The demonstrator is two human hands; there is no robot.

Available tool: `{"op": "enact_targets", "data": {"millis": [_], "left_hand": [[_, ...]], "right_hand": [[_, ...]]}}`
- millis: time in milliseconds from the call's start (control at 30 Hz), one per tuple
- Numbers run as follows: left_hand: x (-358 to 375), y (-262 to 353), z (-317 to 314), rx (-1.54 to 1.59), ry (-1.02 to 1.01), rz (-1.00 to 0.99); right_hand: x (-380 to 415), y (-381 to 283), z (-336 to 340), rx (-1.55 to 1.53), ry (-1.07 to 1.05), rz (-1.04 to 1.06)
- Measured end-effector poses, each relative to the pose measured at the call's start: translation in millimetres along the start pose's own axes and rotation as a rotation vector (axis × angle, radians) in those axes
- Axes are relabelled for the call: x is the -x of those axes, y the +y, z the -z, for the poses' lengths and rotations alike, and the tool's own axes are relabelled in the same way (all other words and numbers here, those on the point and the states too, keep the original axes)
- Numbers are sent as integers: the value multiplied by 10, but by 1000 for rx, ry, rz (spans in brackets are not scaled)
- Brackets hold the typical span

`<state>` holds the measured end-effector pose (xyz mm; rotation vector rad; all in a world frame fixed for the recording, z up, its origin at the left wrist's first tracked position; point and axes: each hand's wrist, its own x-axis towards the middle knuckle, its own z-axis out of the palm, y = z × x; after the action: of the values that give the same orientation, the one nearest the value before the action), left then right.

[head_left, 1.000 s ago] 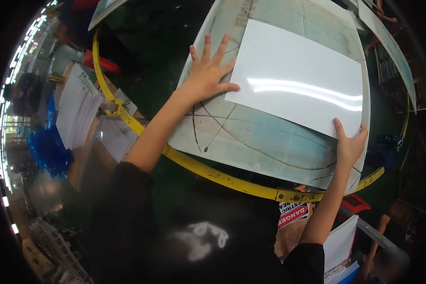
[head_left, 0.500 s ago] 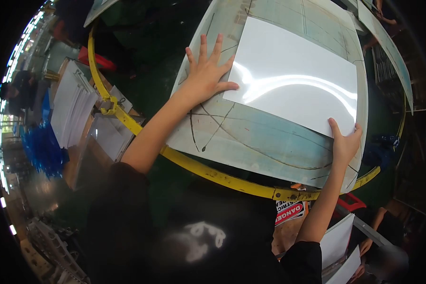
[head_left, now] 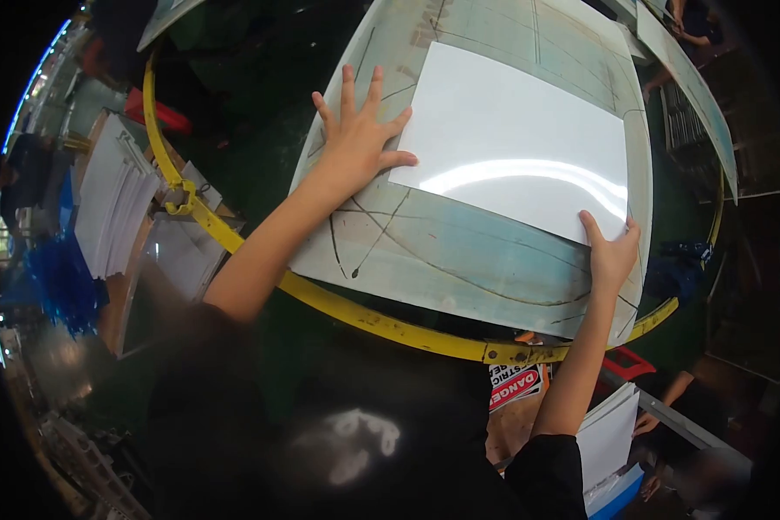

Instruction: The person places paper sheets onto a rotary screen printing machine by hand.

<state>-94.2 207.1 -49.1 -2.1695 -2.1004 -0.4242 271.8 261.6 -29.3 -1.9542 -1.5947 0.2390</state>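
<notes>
A glossy white sheet point(head_left: 511, 121) lies flat on a worn pale blue-green board point(head_left: 459, 251) marked with dark curved lines. My left hand point(head_left: 355, 143) rests on the board at the sheet's left side, fingers spread, with the thumb and index fingertips at the sheet's edge. At the sheet's lower right corner is my right hand point(head_left: 611, 247), its thumb on the front edge and its fingers around the right edge; the corner sits between them.
A curved yellow rail point(head_left: 364, 325) runs around the board. Stacked white sheets point(head_left: 117, 199) stand at left, near blue material point(head_left: 65, 277). A danger sign point(head_left: 516, 387) lies below the rail. Another person's hands point(head_left: 648, 422) are at lower right, beside white panels point(head_left: 607, 438).
The whole view has shifted, so the board, sheet and both hands appear slightly further left. Both hands keep their places at the sheet. A blue-edged item now shows at lower right.
</notes>
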Motion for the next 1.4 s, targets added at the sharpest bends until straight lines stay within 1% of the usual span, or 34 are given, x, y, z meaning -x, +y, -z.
{"op": "enact_targets", "data": {"millis": [233, 333, 367, 467, 500, 600, 700, 800, 900, 1000, 1400], "left_hand": [[-37, 38, 109, -62, -62, 4], [-41, 67, 131, -105, -71, -9], [-48, 72, 134, -125, -72, -16], [-74, 122, 190, -150, -84, -24], [-82, 140, 210, -159, -96, -22], [-111, 187, 245, -195, -134, -14], [-137, 199, 258, -217, -162, -10], [-134, 198, 257, -225, -180, 4], [-121, 166, 221, -220, -178, 15], [-113, 136, 182, -208, -149, 10], [-110, 191, 249, -252, -193, 34]], "right_hand": [[-22, -3, -5, -25, -32, -15], [-18, 3, -35, 164, 23, 53], [-14, -16, -7, 222, -32, 5], [-19, 6, -27, 333, -36, 8], [-33, 41, -47, 334, -41, -17], [-7, 80, -82, 290, 58, 138], [-4, 108, -84, 276, -53, 206], [26, 114, -56, 279, -185, 178], [44, 160, -87, 365, -149, 205], [52, 157, -85, 388, -186, 177], [106, 138, -99, 382, -183, 137]]}}
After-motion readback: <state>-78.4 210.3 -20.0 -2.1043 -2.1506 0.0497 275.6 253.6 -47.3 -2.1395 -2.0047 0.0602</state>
